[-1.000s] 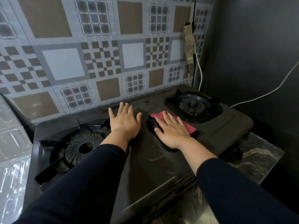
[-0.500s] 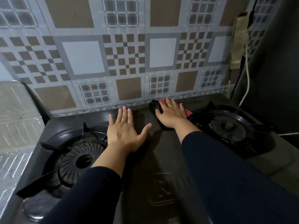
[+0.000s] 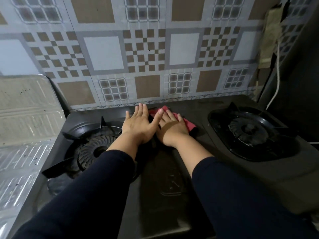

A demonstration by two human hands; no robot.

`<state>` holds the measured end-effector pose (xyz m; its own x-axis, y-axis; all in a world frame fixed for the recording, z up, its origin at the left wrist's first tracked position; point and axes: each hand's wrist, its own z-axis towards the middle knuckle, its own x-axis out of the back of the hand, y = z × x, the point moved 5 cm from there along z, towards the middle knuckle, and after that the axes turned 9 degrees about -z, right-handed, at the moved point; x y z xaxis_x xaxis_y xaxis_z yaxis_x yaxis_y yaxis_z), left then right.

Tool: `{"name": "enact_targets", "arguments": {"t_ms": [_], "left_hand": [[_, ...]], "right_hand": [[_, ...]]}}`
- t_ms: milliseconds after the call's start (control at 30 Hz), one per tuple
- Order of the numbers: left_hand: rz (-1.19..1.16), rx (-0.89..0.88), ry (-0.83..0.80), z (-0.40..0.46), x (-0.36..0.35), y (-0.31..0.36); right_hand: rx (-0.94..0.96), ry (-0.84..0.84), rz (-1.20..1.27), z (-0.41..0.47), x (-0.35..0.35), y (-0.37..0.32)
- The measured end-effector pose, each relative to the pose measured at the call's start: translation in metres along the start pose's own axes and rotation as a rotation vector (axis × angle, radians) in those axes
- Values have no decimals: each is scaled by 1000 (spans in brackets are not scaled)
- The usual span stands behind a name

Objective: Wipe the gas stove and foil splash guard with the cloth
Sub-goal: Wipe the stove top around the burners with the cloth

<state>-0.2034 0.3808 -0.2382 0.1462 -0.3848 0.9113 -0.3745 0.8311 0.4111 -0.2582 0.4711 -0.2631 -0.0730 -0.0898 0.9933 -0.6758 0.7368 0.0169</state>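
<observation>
The person leans over a black gas stove [image 3: 172, 178] with two burners, and both arms in dark blue sleeves reach to its back edge. The right hand [image 3: 172, 130] lies flat on a red cloth [image 3: 189, 124] and presses it on the stove top, in the middle strip between the burners and close to the back edge. The fingers of this hand are stretched over the cloth and do not clench it; the palm keeps it down. A corner of the cloth shows beyond the fingertips and another part shows on the right side of the hand.

The left hand [image 3: 139, 125] lies beside it, also flat and with released fingers, holding nothing. Its thumb lies over the fingers of the right hand, so the two hands touch. The fingertips of the left hand almost reach the bottom of the tiled wall [image 3: 146, 54].

The left burner [image 3: 93, 150] is partly hidden under the left forearm. The right burner [image 3: 248, 130] is well apart from both hands. The foil splash guard [image 3: 25, 118] stands at the left edge of the stove, silver and ribbed, with dark spots on it, and no hand touches it. A white cable [image 3: 276, 80] hangs down in the back right corner.
</observation>
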Motion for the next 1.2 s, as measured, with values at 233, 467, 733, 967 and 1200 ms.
{"name": "enact_targets", "arguments": {"t_ms": [233, 467, 733, 967, 1200], "left_hand": [[163, 57, 68, -2, 11, -34], [305, 97, 25, 4, 11, -19], [147, -61, -7, 31, -8, 45], [136, -158, -167, 56, -39, 69], [226, -194, -256, 72, -58, 86]], "right_hand": [[136, 80, 38, -66, -6, -24], [-76, 134, 115, -8, 3, 24], [-376, 68, 20, 41, 15, 88], [-528, -138, -253, 69, 27, 136], [-794, -273, -77, 63, 36, 192]]}}
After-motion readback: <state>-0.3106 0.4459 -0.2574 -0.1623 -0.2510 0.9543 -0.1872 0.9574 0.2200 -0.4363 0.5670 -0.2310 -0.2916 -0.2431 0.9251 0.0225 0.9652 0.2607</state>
